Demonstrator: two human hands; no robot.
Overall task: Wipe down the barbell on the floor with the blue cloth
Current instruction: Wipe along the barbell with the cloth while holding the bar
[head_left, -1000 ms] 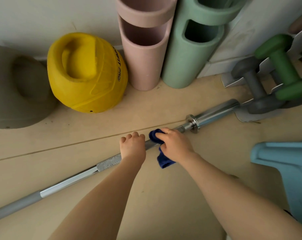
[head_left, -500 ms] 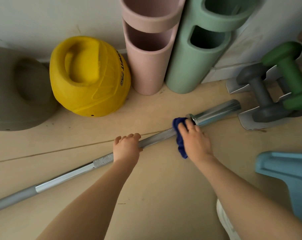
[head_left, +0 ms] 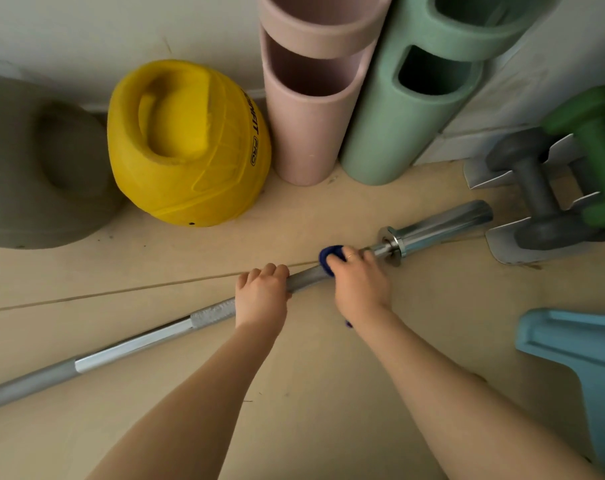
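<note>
A steel barbell lies on the floor, running from the lower left up to its chrome sleeve at the right. My left hand grips the shaft near its knurled part. My right hand presses the blue cloth around the shaft, a short way left of the collar. Most of the cloth is hidden under my right hand; a small blue corner peeks out below the wrist.
A yellow weighted ball and a grey one sit against the wall. Pink and green foam rollers stand behind the bar. Grey and green dumbbells rest on a rack at right. A light blue plastic object lies lower right.
My right hand slid the cloth right along the shaft to just short of the collar. My left hand stays on the bar, shifted slightly along it.
</note>
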